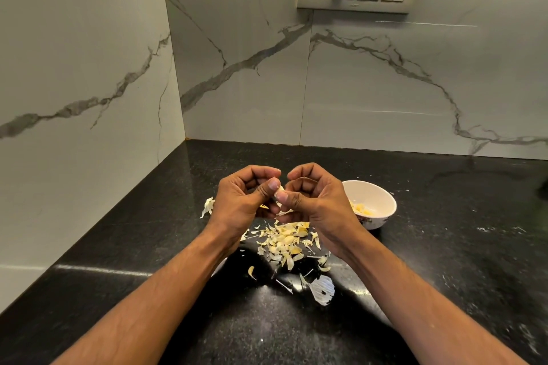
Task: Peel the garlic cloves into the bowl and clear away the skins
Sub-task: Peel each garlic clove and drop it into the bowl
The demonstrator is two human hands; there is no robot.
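both hands, left hand and right hand, pinch one small pale garlic clove at frame centre. peel over the papery skin pile, then drop into the white ceramic bowl at right.

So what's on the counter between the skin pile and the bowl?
Head view: mostly bare black counter between the skin pile and bowl, with the right hand held above that gap.

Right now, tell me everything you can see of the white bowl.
The white bowl is small, round and glossy, ceramic by its look, with a dark printed motif low on its outer wall. It stands upright on the black counter, right of the right hand, which hides its left rim. A few pale yellow peeled cloves lie inside. Whether the hand touches it is unclear.
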